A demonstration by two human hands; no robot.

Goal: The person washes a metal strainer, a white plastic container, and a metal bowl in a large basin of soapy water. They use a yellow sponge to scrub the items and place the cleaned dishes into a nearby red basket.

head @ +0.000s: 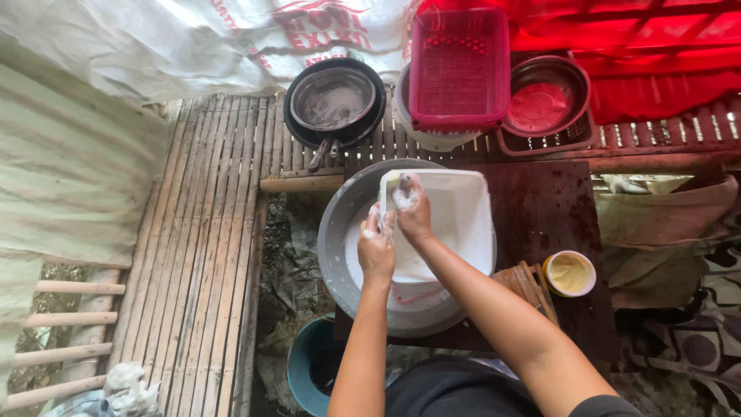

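A white rectangular plastic container [455, 216] stands tilted in a large grey metal basin [333, 239] of soapy water. My left hand [377, 245] grips the container's left edge, fingers foamy. My right hand [412, 207] presses a soapy sponge against the container's upper left corner, with a yellow-green bit of sponge showing at the fingertips. Both forearms reach in from the bottom of the view.
Beyond the basin stand a dark frying pan with a smaller pan inside [333, 100], a pink plastic basket on a white bucket [458, 68] and a metal bowl in a crate [548, 96]. A small yellow tub of paste [570, 272] sits right. A teal bucket [305, 371] is below.
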